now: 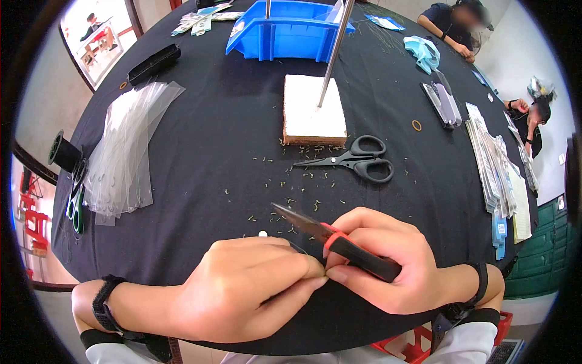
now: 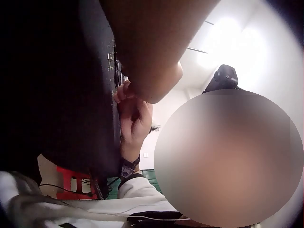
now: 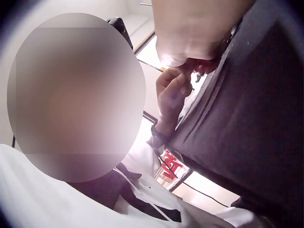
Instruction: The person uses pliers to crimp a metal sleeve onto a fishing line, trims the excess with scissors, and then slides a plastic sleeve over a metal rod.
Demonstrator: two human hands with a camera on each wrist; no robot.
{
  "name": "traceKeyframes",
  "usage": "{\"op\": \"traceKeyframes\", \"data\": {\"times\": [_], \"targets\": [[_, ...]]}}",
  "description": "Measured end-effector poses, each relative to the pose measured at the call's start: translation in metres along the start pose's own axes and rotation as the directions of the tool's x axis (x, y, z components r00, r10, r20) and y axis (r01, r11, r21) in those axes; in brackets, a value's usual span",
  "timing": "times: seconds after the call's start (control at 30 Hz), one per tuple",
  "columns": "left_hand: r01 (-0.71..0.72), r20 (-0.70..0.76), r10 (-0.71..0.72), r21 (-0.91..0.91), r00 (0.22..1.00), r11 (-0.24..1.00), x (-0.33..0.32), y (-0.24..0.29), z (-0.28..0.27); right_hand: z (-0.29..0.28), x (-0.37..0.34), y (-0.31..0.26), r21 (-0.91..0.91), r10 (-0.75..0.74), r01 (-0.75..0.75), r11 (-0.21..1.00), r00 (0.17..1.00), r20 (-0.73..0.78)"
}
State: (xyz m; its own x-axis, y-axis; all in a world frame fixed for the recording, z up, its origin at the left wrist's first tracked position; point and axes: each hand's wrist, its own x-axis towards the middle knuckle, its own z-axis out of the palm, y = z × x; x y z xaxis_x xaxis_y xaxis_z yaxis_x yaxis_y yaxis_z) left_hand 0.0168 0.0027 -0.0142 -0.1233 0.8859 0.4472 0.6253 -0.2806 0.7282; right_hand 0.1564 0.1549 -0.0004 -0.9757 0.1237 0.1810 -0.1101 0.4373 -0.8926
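My right hand (image 1: 391, 261) grips a tool with red and black handles (image 1: 364, 257), its metal tip pointing up and left over the cloth. The thumb and a finger of that hand meet my left hand (image 1: 248, 288) near the table's front edge. Thumb and forefinger of the left hand pinch a tiny yellowish thing (image 1: 325, 274), too small to make out. A thin line shows just above the left fingertips. In the left wrist view the right hand (image 2: 134, 118) is seen beyond the left arm; the right wrist view shows the left hand (image 3: 172, 92).
Black scissors (image 1: 357, 161) lie beyond the hands, among scattered clippings, before a white block (image 1: 313, 115) with a metal rod. Clear sleeves (image 1: 130, 151) and a spool (image 1: 64, 151) are at left. A blue bin (image 1: 285, 39) stands behind; a stapler (image 1: 442, 104) and packets (image 1: 490, 161) lie right.
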Motion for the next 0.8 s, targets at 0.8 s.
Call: {"op": "traceKeyframes", "data": {"times": [0.8], "targets": [[0.323,0.177,-0.298,-0.135,0.938,0.937,0.003,0.01,-0.011,-0.003,-0.001,0.004,0.099,0.084,-0.089,0.991,0.995,0.054]]}}
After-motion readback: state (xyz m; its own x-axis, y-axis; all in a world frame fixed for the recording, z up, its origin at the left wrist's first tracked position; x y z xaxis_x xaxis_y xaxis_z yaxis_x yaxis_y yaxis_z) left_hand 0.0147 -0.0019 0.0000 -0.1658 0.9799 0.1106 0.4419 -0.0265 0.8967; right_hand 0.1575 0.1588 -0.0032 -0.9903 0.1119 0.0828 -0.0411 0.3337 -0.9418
